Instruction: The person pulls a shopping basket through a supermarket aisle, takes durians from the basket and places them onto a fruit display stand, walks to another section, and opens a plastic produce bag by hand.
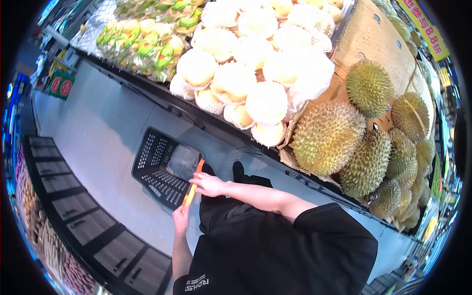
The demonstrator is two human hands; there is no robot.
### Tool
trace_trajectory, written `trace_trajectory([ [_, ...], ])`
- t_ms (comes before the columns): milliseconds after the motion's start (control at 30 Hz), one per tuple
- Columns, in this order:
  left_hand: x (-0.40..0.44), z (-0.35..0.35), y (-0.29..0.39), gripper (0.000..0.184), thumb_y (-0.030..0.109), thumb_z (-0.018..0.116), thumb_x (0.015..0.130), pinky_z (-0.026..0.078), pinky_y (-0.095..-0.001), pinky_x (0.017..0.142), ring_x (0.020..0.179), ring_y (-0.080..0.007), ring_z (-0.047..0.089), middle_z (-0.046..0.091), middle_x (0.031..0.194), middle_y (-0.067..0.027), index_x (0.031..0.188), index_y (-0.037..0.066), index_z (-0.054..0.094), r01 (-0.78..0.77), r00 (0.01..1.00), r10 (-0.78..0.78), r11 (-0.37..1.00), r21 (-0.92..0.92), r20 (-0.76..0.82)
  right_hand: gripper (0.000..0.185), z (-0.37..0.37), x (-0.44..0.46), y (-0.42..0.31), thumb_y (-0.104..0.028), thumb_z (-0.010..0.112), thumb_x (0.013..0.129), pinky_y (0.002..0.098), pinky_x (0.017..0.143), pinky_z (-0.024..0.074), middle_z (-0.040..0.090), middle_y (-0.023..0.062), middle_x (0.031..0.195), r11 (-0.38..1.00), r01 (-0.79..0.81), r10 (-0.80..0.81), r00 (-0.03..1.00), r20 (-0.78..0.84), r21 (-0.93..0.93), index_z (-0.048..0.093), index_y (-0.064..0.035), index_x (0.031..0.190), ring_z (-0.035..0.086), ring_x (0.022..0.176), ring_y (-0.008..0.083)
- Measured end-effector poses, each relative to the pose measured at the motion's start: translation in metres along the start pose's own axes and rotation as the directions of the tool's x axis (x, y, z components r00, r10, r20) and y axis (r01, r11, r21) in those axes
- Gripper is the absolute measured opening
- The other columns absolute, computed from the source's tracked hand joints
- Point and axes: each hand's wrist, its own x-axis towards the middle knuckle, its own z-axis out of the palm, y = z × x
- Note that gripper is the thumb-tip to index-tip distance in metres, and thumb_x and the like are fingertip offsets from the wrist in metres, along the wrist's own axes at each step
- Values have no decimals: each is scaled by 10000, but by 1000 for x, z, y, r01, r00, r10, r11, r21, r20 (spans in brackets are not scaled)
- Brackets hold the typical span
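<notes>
A black perforated shopping basket (147, 152) sits low, close to the floor, with its orange handle (189, 194) raised on my side. My left hand (181, 220) is closed around the near end of this handle. Further along the same bar, my right hand (208, 185) wraps its fingers over it. Inside the basket lies a clear plastic bag (183, 161); its contents are too blurred to make out. My shoes show just beyond the right hand, beside the basket.
A display stand with pears in white foam nets (233, 81) runs along the far side. Several durians (329, 137) are piled on cardboard at the right. Packaged fruit (142, 42) lies at upper left. A dark shelf unit (88, 223) curves along the left, and pale tiled floor (98, 132) lies between.
</notes>
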Motion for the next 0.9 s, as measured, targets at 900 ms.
trace_trajectory([
  [900, 204, -81, 85, 430, 395, 520, 898, 490, -503, 799, 894, -439, 630, 658, 905, -271, 1162, 69, 616, -253, 959, 163, 865, 434, 233, 440, -59, 51, -64, -335, 564, 903, 409, 900, 484, 639, 181, 1130, 938, -244, 327, 857, -399, 245, 574, -33, 1223, 612, 1046, 332],
])
